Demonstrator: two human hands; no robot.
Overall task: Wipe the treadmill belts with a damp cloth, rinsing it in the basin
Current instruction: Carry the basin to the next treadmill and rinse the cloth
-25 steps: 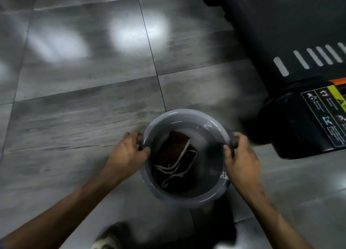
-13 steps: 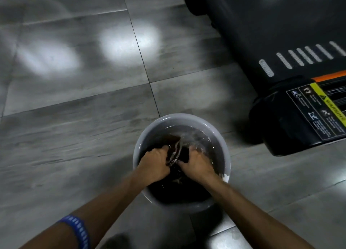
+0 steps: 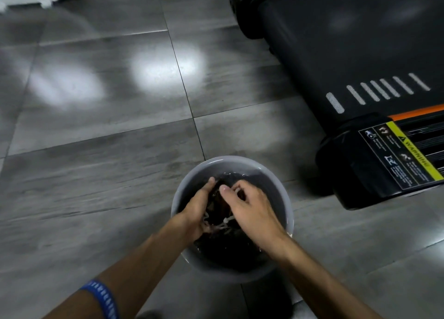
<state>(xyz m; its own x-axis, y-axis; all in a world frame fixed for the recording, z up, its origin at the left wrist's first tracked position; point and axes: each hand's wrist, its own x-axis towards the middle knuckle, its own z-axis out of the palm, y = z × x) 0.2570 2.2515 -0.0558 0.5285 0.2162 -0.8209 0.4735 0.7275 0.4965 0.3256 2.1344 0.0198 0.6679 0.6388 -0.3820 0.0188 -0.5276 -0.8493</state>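
One basin (image 3: 287,213), grey, round, on floor
One cloth (image 3: 219,204), dark with pale edging, inside basin
Two hands in basin: left hand (image 3: 197,207), right hand (image 3: 252,213)
One wristband (image 3: 103,298), blue, on left forearm
One treadmill (image 3: 348,42) in view, one belt
Seven white stripes (image 3: 374,91) on belt, maybe more past blur
One warning label (image 3: 403,157), yellow and black, four pictograms
Two orange strips (image 3: 418,112)
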